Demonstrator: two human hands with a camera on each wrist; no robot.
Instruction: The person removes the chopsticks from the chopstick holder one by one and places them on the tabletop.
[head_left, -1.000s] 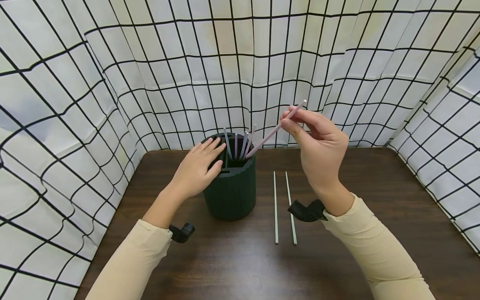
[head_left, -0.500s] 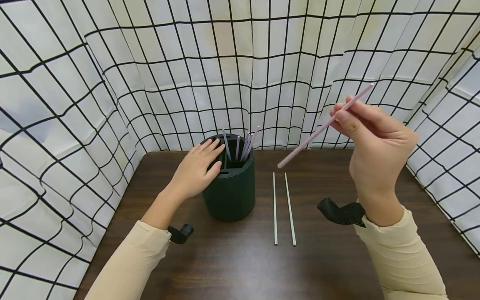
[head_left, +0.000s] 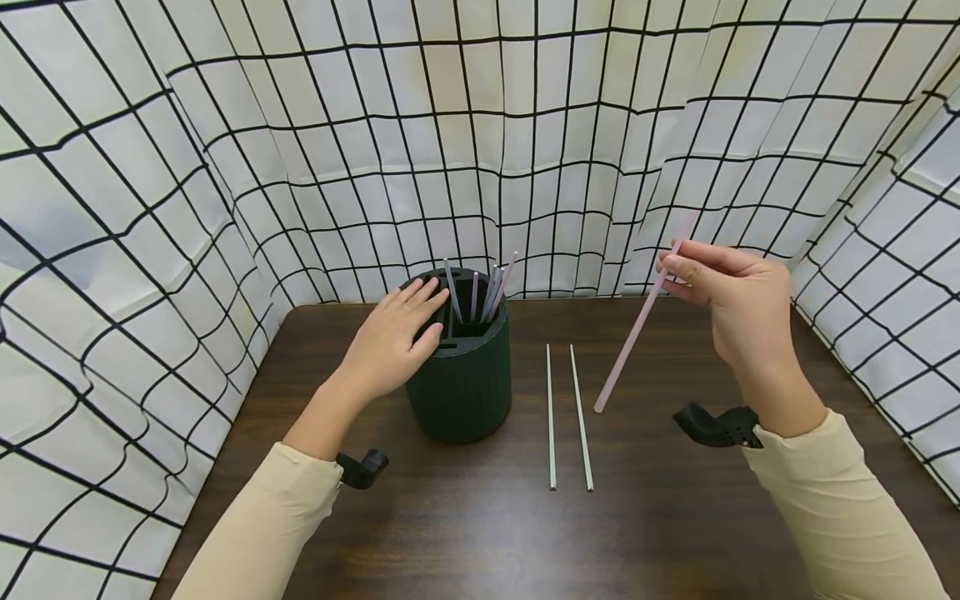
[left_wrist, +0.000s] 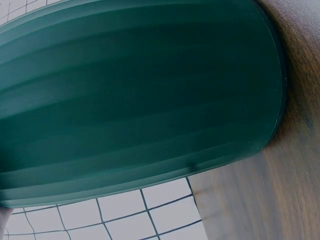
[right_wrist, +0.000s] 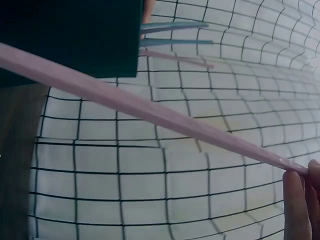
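My right hand (head_left: 738, 304) pinches a pink chopstick (head_left: 637, 329) near its upper end between thumb and fingers. The chopstick slants down to the left, its lower end close over the table, right of two pale green chopsticks (head_left: 551, 417). With fingers spread, my left hand (head_left: 393, 333) rests on the left side of the rim of a dark green ribbed utensil holder (head_left: 459, 396). Several pastel chopsticks (head_left: 491, 293) stand in the holder's right compartment. The left wrist view is filled by the holder's wall (left_wrist: 140, 100); the right wrist view has the held chopstick (right_wrist: 165, 116) crossing it.
The pale green chopsticks lie side by side, pointing away from me, on the dark wooden table (head_left: 480, 533). White cloth with a black grid (head_left: 555, 192) closes off the back and both sides. A black wrist camera (head_left: 716, 427) sits on each wrist.
My right hand has drawn the pink chopstick out of the holder, carried it right, then lowered it and tilted it steeper beside the green pair. My left hand stays on the holder.
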